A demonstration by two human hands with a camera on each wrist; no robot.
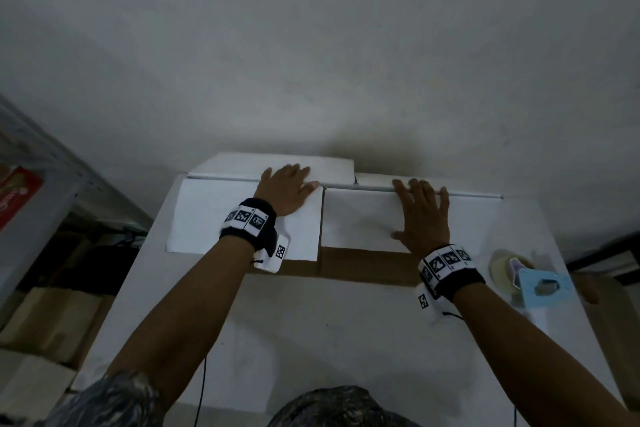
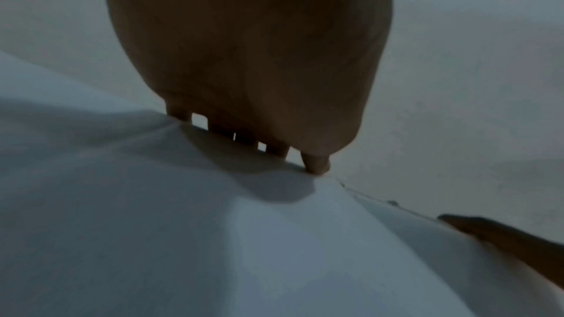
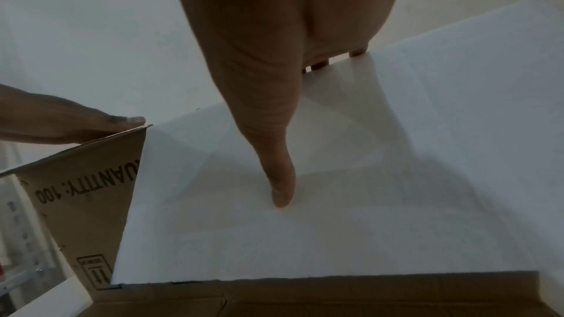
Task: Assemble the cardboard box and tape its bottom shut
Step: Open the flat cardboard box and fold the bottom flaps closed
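The cardboard box [image 1: 363, 263] is brown outside, and its flaps [image 1: 242, 218] are white on the upper face. One brown side [image 3: 88, 201] has black print, "QUANTITY: 100". The table [image 1: 311, 340] is white and the wall [image 1: 311, 45] is grey-white. Each wristband [image 1: 247, 222] is black with white tags that carry black square patterns. The tape dispenser [image 1: 543, 288] is light blue, and its tape roll [image 1: 502, 270] is pale yellow. The sleeve [image 1: 114, 402] has a grey and dark camouflage pattern. The shelf [image 1: 38, 191] is grey and holds a red package [image 1: 14, 194].
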